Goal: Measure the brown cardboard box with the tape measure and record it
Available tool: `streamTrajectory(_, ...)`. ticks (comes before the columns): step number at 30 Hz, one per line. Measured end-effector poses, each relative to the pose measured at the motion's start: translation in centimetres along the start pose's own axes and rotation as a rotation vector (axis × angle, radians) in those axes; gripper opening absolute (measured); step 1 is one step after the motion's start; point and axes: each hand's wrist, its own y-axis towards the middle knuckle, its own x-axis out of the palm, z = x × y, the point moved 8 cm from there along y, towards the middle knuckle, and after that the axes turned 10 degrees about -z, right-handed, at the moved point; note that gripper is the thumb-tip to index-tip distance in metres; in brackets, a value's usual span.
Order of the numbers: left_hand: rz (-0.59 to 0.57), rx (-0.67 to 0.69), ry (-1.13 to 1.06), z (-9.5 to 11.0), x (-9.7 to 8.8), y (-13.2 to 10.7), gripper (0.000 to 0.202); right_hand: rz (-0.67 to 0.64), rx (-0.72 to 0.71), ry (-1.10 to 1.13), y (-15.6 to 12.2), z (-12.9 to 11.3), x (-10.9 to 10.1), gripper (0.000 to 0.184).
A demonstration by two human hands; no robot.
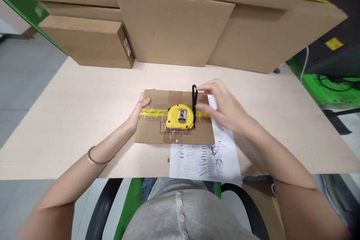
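A yellow tape measure (180,117) lies on a small flat cardboard box (157,131) sealed with a yellow strip of tape (153,112). My right hand (225,107) pinches the tape measure's black wrist strap (194,99) and holds it upright above the box. My left hand (139,110) rests against the box's left edge, fingers curled onto its top. A printed and scribbled sheet of paper (205,161) lies under the box's right side, reaching the table's near edge.
The pale wooden table (70,112) carries a wall of large cardboard boxes (174,26) along its back, with a smaller box (87,41) at the back left. A green stand with cables (332,86) is on the right. A chair armrest (247,202) is below.
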Motion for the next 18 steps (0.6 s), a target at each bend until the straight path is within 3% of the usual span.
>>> streamTrajectory(3, 0.044, -0.055, -0.043, -0.2, -0.1, -0.1, 0.061, -0.016, 0.434, -0.083, -2.9, 6.3, -1.5, 0.044)
streamTrajectory(6, 0.055, -0.05, -0.055, 0.1, 0.2, -0.1, 0.066, -0.242, 0.698, -0.149, -6.0, 11.1, 0.5, 0.051)
streamTrajectory(8, 0.06, -0.041, -0.062, 0.2, 0.4, -0.2, 0.065, -0.321, 0.718, -0.083, -7.2, 12.6, 2.3, 0.05)
streamTrajectory(11, 0.086, -0.037, -0.069, 0.2, 0.3, -0.3, 0.062, -0.312, 0.684, 0.079, -8.2, 13.7, 3.6, 0.045)
streamTrajectory(15, 0.099, -0.04, -0.062, 0.2, 0.1, -0.3, 0.062, -0.205, 0.647, 0.38, -9.3, 15.3, 3.6, 0.051)
streamTrajectory(18, 0.084, -0.056, -0.051, 0.2, 0.1, -0.3, 0.063, -0.104, 0.633, 0.537, -10.0, 16.5, 3.3, 0.044)
